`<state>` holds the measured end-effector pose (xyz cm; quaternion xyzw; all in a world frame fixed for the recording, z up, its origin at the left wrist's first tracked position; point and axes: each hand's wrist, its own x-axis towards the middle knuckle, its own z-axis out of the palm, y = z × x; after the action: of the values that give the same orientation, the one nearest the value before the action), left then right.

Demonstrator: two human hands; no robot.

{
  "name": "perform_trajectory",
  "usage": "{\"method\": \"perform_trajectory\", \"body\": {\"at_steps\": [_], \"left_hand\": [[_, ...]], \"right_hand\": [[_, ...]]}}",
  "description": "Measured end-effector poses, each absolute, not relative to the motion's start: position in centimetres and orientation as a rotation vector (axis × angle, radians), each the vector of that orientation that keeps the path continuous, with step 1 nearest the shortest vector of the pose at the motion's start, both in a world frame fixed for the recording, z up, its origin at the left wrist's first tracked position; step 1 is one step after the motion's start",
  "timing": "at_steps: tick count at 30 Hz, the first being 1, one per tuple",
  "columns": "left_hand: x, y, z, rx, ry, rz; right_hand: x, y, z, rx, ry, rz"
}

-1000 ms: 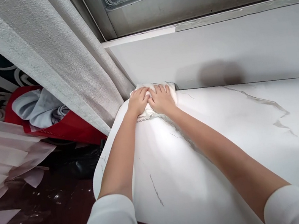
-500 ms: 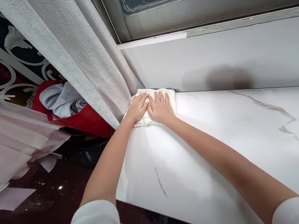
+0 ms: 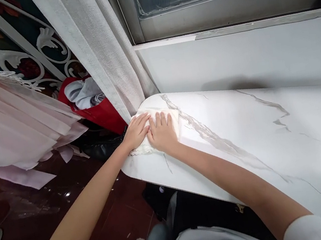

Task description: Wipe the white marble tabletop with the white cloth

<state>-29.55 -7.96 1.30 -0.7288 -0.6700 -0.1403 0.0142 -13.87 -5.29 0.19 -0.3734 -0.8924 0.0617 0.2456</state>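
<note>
A white cloth (image 3: 175,119) lies spread on the white marble-patterned table (image 3: 226,125), near its rounded left end. My left hand (image 3: 137,131) rests flat on the cloth's left part, fingers stretched toward the right. Beside it my right hand (image 3: 162,132) presses palm-down on the middle of the cloth, its fingers pointing toward the wall. The two hands touch or nearly touch at the thumbs. Part of the cloth is hidden beneath them.
A light grey curtain (image 3: 100,43) hangs at the table's left end. Behind the table stand a white wall (image 3: 176,67) and a metal-framed window (image 3: 222,14). To the left are a red bag (image 3: 104,115) holding grey fabric and a pink sheer drape (image 3: 7,118).
Both hands have drawn the cloth back from the wall, toward me and slightly left. The table's rounded far corner and a grey vein now show. My view has shifted a little.
</note>
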Motion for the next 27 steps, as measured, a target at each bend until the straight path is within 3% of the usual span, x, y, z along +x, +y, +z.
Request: {"method": "perform_trajectory", "body": {"at_steps": [13,27], "left_hand": [[-27.3,-17.6,1.0,-2.136,-2.167,-0.347],[-27.1,-13.2,1.3,-2.091,-2.229,-0.306]], "right_hand": [[-11.6,-12.6,0.7,-0.823,-2.545,0.217],[-12.4,-7.4,0.6,-0.819,-2.555,0.276]]}}
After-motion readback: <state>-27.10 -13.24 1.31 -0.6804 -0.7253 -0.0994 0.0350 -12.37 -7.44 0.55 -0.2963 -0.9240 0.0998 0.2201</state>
